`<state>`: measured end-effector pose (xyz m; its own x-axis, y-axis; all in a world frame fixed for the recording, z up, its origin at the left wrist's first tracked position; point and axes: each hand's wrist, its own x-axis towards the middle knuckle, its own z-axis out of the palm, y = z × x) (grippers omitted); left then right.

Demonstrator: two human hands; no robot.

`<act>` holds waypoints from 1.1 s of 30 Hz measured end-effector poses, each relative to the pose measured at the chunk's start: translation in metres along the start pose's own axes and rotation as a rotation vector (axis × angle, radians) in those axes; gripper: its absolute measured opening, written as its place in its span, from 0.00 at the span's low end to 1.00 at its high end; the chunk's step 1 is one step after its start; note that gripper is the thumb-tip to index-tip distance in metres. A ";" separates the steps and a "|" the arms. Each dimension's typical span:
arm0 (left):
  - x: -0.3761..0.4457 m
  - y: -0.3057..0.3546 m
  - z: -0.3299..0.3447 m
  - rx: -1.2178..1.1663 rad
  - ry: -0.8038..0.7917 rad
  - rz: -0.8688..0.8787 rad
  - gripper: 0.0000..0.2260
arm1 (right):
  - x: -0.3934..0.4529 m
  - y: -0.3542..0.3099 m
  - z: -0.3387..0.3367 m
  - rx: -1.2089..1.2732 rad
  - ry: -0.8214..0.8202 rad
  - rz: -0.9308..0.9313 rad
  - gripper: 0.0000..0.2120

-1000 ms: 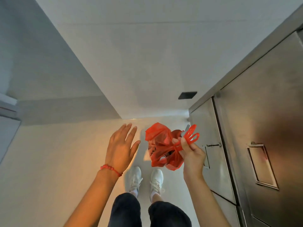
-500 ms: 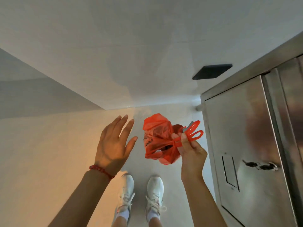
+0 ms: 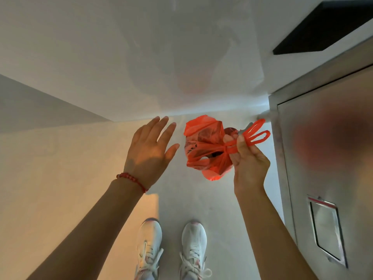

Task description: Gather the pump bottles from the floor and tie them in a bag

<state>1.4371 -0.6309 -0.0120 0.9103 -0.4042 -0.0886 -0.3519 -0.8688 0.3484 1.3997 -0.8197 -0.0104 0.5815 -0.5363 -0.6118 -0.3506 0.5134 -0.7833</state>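
While the right hand (image 3: 249,158) pinches the knotted handles of the bag (image 3: 205,146), the bag hangs in the air over the floor (image 3: 60,178), between the two hands and ahead of the shoes (image 3: 171,247). Bag is thin, translucent red-orange plastic, crumpled and bulging; handles twist into a tight knot with two flat loops (image 3: 256,133) sticking out right of the fist. Dark and pale shapes show through the film; can't tell them as bottles. Left hand (image 3: 150,152) is open, fingers spread, palm toward the bag, near it but not touching; red bead bracelet (image 3: 132,179) on the wrist. Floor is smooth, pale and matte, with a warm orange light patch at left. Wall (image 3: 141,47) is glossy white and carries a faint reddish reflection. Right side: cabinet (image 3: 327,158) in brushed steel, with a recessed rectangular pull (image 3: 325,227). Black rectangular panel (image 3: 323,27) at top right. Versus 0.5 s ago: same grip, left hand still open, bag same shape; view is closer to the wall and cabinet, the black panel has shifted up toward the corner, and the cabinet latch is out of frame.
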 end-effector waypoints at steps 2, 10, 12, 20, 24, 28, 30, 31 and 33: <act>-0.001 -0.002 0.007 0.008 -0.009 0.003 0.19 | 0.010 0.006 0.002 -0.010 0.017 -0.004 0.09; -0.012 -0.005 0.023 0.023 -0.065 -0.022 0.20 | 0.031 0.019 0.003 -0.071 0.064 -0.017 0.07; -0.013 -0.004 0.023 0.017 -0.081 -0.031 0.21 | 0.033 0.019 0.003 -0.104 0.083 -0.035 0.06; -0.018 -0.001 0.020 0.020 -0.036 -0.017 0.20 | 0.036 0.019 -0.005 -0.157 0.142 -0.070 0.04; -0.022 0.001 0.015 0.025 -0.017 -0.010 0.20 | 0.030 0.018 -0.013 -0.167 0.191 -0.084 0.13; -0.027 0.009 0.008 0.030 -0.024 -0.011 0.19 | 0.016 0.015 -0.024 -0.241 0.192 -0.108 0.09; -0.031 0.016 -0.001 0.034 -0.033 -0.015 0.19 | 0.005 0.011 -0.032 -0.279 0.174 -0.118 0.10; -0.033 0.019 -0.006 0.031 -0.038 -0.016 0.19 | -0.001 0.009 -0.035 -0.306 0.157 -0.118 0.10; -0.037 0.028 -0.019 0.020 -0.053 -0.018 0.19 | -0.013 0.004 -0.042 -0.330 0.128 -0.094 0.11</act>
<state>1.3972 -0.6348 0.0193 0.9039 -0.4025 -0.1445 -0.3401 -0.8814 0.3278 1.3601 -0.8387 -0.0100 0.5332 -0.6607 -0.5283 -0.5303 0.2255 -0.8173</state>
